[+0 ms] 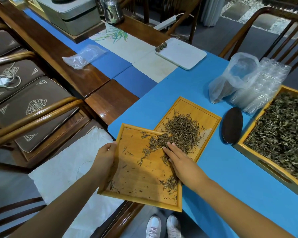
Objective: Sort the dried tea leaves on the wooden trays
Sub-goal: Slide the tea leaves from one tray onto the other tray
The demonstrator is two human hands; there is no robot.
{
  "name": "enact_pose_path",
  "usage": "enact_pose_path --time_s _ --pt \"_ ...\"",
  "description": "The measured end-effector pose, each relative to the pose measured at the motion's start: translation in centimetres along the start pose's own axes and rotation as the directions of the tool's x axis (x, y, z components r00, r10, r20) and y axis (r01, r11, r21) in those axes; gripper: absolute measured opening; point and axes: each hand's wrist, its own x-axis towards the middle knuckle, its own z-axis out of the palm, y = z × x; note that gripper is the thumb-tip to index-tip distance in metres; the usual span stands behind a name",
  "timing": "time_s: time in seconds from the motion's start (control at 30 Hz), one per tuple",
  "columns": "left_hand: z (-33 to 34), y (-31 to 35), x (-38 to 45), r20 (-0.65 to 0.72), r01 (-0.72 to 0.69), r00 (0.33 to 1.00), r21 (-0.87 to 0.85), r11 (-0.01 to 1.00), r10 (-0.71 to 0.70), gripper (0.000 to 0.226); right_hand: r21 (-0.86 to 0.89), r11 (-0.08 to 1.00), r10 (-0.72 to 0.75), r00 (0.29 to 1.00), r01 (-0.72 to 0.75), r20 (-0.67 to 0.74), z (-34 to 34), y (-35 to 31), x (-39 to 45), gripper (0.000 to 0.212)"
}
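I see matt pale wooden trays (141,177) on a smooth blue mat (230,177), beside it glossy dark table wood (110,100) and crinkled clear plastic bag (230,78).

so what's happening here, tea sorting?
Yes. A person's left hand grips the edge of the near wooden tray, which overlaps the far wooden tray. The right hand, fingers straight, rests on the tea leaves where the trays meet. Most leaves lie on the far tray; the near one holds scattered bits.
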Motion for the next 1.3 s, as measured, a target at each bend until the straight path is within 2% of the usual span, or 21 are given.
enact_pose_path --time_s 0.27,0.63,0.73,1.0,1.13,1.3 --pt "-0.1 -0.4 0.0 -0.011 0.022 1.0 -0.018 1.0 -0.023 0.039 0.015 0.998 0.059 0.998 -0.059 -0.034 -0.4 0.8 0.8 0.071" --pt "-0.7 -1.1 0.1 -0.056 0.068 0.996 0.043 0.997 -0.066 0.036 0.017 0.991 0.133 0.989 -0.133 -0.062 -0.3 2.3 1.6 0.062" --pt "-0.9 -1.2 -0.1 -0.067 0.079 0.995 0.057 0.995 -0.075 0.038 0.001 0.987 0.162 0.985 -0.162 -0.065 -0.4 2.9 1.9 0.067" --pt "-1.2 -1.7 -0.3 -0.073 0.09 0.994 0.034 0.995 -0.087 0.036 0.019 0.977 0.215 0.974 -0.214 -0.073 -1.1 3.4 1.8 0.064" --pt "-1.2 -1.2 -0.4 -0.057 0.064 0.996 0.022 0.998 -0.063 0.036 0.021 0.995 0.102 0.987 -0.1 -0.124 -1.7 0.6 1.6 0.054" --pt "-0.9 -0.3 -0.7 -0.017 0.027 1.0 0.008 1.0 -0.027 0.035 -0.022 0.993 -0.119 0.992 0.119 -0.036 -1.9 -3.7 1.9 0.047"
